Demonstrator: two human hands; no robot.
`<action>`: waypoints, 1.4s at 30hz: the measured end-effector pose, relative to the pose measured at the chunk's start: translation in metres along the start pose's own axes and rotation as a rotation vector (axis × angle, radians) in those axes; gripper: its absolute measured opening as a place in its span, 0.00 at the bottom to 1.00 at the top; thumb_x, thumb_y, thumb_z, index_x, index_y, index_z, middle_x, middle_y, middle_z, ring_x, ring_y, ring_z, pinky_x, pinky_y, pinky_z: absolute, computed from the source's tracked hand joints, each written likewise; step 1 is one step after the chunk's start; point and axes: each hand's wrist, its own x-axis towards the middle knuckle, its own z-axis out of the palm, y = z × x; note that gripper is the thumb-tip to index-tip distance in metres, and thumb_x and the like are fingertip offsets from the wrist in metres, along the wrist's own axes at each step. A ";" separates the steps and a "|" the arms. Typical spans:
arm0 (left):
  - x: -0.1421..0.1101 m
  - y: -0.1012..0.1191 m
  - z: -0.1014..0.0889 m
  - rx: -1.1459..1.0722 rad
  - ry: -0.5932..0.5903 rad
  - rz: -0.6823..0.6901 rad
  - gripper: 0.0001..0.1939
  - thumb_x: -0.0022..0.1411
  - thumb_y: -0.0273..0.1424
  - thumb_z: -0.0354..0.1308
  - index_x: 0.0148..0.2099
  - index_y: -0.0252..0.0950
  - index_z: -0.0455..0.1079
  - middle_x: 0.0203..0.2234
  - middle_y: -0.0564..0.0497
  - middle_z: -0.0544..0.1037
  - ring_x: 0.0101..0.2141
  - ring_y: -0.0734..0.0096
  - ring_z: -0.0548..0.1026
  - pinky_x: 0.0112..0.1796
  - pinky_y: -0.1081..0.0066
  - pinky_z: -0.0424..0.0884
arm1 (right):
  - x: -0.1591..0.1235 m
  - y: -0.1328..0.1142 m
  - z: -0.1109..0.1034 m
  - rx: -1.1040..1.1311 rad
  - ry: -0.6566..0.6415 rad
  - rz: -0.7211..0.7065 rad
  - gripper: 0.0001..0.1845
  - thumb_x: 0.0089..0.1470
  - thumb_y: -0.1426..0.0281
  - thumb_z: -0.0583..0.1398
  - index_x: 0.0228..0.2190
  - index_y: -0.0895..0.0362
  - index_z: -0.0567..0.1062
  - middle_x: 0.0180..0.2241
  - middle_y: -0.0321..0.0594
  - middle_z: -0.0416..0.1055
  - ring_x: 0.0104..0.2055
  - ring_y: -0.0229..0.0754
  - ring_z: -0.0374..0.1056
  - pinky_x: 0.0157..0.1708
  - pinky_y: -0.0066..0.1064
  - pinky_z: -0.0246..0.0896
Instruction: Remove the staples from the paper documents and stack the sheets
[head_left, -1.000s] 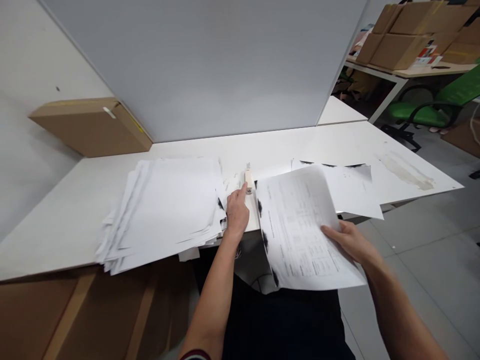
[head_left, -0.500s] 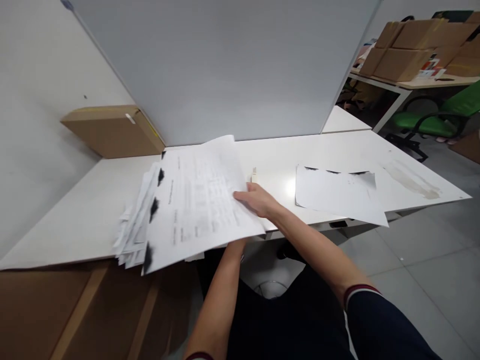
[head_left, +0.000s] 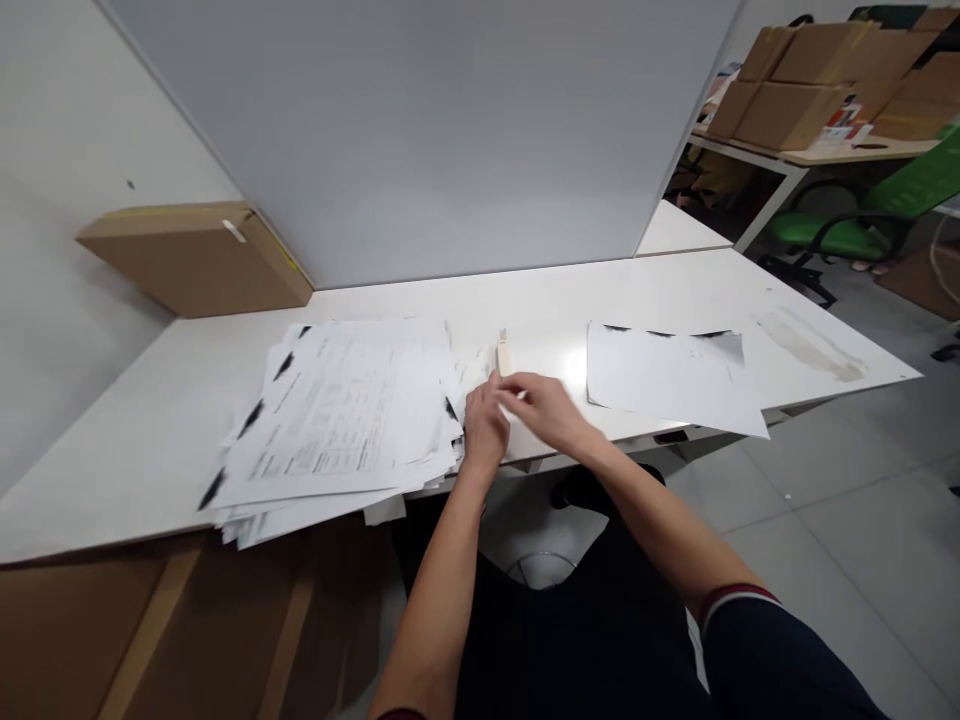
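Note:
My left hand (head_left: 486, 428) is at the front of the white desk, just right of the paper stack, with fingers curled in; whether it holds something is hidden. Close against its fingertips is my right hand (head_left: 549, 408), fingers stretched toward the left hand and thumb apart, slightly blurred. A small cream-coloured stick-like object (head_left: 503, 352) lies on the desk just beyond both hands; its kind is unclear. The stack of printed sheets (head_left: 337, 410) is uneven, and its top sheet has black smudges along the left edge.
On the right, a few white sheets (head_left: 667, 375) hang partly over the front edge of the desk (head_left: 540, 300). A cardboard box (head_left: 202, 260) leans at the back left, beside a tall grey panel (head_left: 450, 140). Several boxes and a green chair (head_left: 840, 230) are farther right.
The printed sheet that my right hand held lies on the left stack now. My right hand has let it go, and my left hand has come into view from beneath it.

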 end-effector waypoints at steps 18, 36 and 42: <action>-0.004 0.005 -0.006 0.152 -0.025 0.051 0.23 0.61 0.25 0.43 0.58 0.33 0.58 0.44 0.40 0.71 0.47 0.57 0.67 0.48 0.59 0.64 | -0.060 0.111 -0.053 -0.818 -0.003 0.202 0.15 0.60 0.68 0.49 0.36 0.61 0.74 0.38 0.56 0.72 0.42 0.53 0.65 0.37 0.38 0.59; -0.005 0.006 -0.014 -0.256 -0.037 -0.060 0.29 0.58 0.36 0.54 0.61 0.37 0.54 0.48 0.43 0.70 0.48 0.65 0.69 0.49 0.63 0.66 | -0.085 0.049 -0.082 0.375 0.407 0.373 0.14 0.44 0.59 0.63 0.24 0.58 0.72 0.23 0.37 0.68 0.26 0.37 0.62 0.27 0.29 0.57; -0.004 0.007 -0.013 -0.629 -0.091 -0.199 0.42 0.50 0.39 0.63 0.64 0.42 0.48 0.54 0.42 0.65 0.51 0.64 0.68 0.50 0.64 0.64 | -0.100 0.037 -0.104 0.522 0.355 0.302 0.11 0.45 0.64 0.65 0.23 0.56 0.70 0.20 0.31 0.63 0.22 0.32 0.57 0.23 0.26 0.53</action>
